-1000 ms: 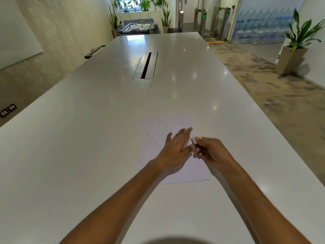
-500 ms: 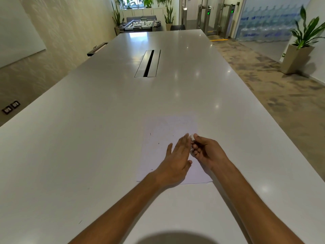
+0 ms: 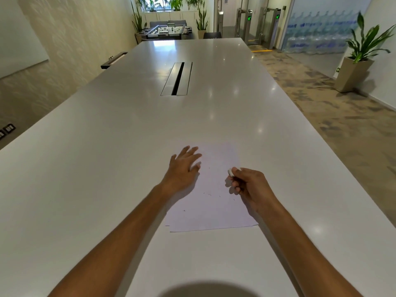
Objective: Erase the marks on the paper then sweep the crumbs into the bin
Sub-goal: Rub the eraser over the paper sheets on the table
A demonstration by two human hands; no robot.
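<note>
Long white table [image 3: 107, 168], wall on left, carpet on right. Left hand [image 3: 182, 168] flat, fingers straight, pressing far left part of paper [image 3: 212, 211]. Small dark crumbs [image 3: 209, 194] scattered mid-sheet. Right hand [image 3: 249, 185] curled, pinching white eraser [image 3: 230, 172] over paper's right side.

Long white table [image 3: 107, 168], dark slot [image 3: 177, 79] past fingertips. Brown carpet [image 3: 342, 116], potted plant [image 3: 362, 52] far right. Game table [image 3: 169, 31] far ahead.
</note>
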